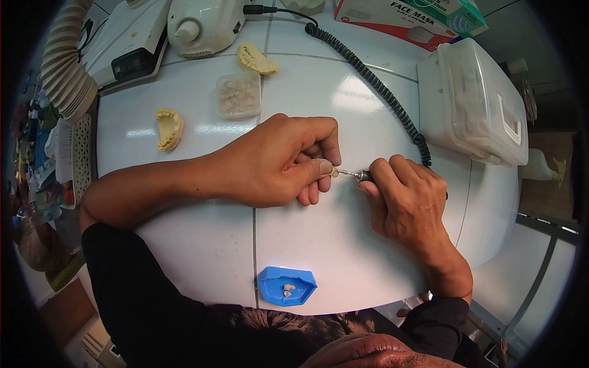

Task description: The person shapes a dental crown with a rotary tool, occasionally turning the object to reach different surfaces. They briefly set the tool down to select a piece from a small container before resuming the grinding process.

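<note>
Near the middle of the white table, my left hand pinches a small pale piece between thumb and fingers. To its right, my right hand is wrapped round a dark rotary handpiece. The handpiece's thin metal bit points left and meets the small piece, or comes very close to it; the exact contact is too small to tell. Most of the handpiece's body is hidden inside my right hand.
A blue tray with small pieces lies near the front edge. Behind my left hand are a clear box and yellowish dental casts. A coiled cord, control unit, white hose and lidded container stand around.
</note>
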A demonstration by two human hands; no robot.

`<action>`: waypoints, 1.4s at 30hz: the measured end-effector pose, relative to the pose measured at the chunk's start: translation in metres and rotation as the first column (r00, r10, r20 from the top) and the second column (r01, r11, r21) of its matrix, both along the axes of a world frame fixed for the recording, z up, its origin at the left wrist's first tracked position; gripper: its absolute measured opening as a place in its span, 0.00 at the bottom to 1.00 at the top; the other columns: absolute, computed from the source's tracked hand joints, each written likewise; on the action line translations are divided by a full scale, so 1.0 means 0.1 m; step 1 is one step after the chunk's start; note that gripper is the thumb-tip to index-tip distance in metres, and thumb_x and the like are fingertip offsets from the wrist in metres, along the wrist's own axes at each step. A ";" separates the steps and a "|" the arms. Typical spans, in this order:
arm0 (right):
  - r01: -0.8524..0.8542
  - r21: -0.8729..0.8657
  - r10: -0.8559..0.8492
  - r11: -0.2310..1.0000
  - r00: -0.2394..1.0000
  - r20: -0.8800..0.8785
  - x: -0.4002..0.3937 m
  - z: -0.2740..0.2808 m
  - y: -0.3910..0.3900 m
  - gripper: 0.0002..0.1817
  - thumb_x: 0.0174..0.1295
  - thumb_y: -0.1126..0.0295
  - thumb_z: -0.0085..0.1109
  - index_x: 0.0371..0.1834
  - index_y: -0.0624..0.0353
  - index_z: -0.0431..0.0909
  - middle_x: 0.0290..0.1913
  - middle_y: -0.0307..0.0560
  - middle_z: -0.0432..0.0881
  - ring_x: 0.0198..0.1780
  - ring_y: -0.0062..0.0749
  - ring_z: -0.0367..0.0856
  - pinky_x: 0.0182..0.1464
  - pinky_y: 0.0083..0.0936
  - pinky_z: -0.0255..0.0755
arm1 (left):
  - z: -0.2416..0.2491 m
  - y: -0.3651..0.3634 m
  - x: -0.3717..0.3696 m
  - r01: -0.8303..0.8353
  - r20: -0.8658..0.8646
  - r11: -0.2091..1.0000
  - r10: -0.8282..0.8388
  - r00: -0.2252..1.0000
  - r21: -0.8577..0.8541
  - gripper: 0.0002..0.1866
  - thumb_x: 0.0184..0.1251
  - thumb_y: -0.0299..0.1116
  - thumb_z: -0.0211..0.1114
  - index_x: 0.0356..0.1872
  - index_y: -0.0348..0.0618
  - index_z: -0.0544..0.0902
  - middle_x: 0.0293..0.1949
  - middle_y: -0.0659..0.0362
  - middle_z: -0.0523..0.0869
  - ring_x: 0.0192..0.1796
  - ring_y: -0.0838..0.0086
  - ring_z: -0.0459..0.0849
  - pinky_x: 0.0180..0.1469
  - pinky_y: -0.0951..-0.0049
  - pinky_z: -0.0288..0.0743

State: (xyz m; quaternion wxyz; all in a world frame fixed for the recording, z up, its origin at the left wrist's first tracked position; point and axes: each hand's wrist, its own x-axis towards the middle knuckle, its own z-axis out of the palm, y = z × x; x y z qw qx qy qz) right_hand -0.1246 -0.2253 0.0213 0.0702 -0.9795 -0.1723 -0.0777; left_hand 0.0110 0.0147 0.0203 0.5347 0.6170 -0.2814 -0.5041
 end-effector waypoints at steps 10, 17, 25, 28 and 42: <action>-0.042 0.021 0.042 0.999 0.999 0.022 0.01 0.00 0.00 0.16 0.72 0.54 0.74 0.37 0.52 0.80 0.28 0.39 0.70 0.23 0.34 0.76 0.27 0.33 0.69 | 0.02 0.00 0.00 0.001 -0.011 1.000 -0.001 1.000 0.024 0.04 0.88 0.22 0.56 0.53 0.32 0.77 0.39 0.54 0.89 0.38 0.78 0.90 0.37 0.79 0.84; -0.038 0.020 0.038 0.999 0.999 0.011 0.02 0.01 -0.01 0.17 0.72 0.54 0.74 0.37 0.53 0.80 0.28 0.39 0.70 0.23 0.34 0.75 0.27 0.33 0.69 | 0.01 0.00 0.01 0.005 -0.007 1.000 -0.005 1.000 0.014 0.04 0.88 0.22 0.56 0.53 0.32 0.77 0.39 0.53 0.89 0.37 0.78 0.90 0.37 0.79 0.84; -0.032 0.032 0.032 0.999 0.999 0.000 0.02 0.00 -0.01 0.16 0.73 0.54 0.73 0.36 0.53 0.80 0.28 0.39 0.70 0.23 0.34 0.75 0.27 0.33 0.68 | 0.03 0.00 0.02 0.013 -0.012 1.000 -0.013 1.000 0.023 0.04 0.89 0.23 0.55 0.53 0.33 0.77 0.40 0.53 0.89 0.37 0.78 0.90 0.36 0.79 0.84; -0.035 0.040 0.035 0.999 0.999 -0.004 0.02 0.00 -0.01 0.17 0.73 0.54 0.73 0.36 0.53 0.80 0.28 0.39 0.70 0.23 0.34 0.75 0.27 0.33 0.68 | 0.04 0.00 0.02 0.020 -0.010 1.000 -0.020 1.000 0.023 0.04 0.89 0.23 0.55 0.53 0.33 0.77 0.40 0.53 0.89 0.37 0.78 0.90 0.36 0.79 0.83; -0.056 0.070 0.056 0.996 0.998 -0.002 0.04 0.01 -0.02 0.16 0.73 0.56 0.73 0.36 0.53 0.79 0.27 0.39 0.69 0.23 0.35 0.75 0.26 0.34 0.68 | 0.00 0.01 0.02 0.007 -0.045 1.000 -0.008 0.999 -0.017 0.03 0.90 0.23 0.55 0.54 0.34 0.76 0.40 0.54 0.88 0.37 0.79 0.89 0.35 0.79 0.82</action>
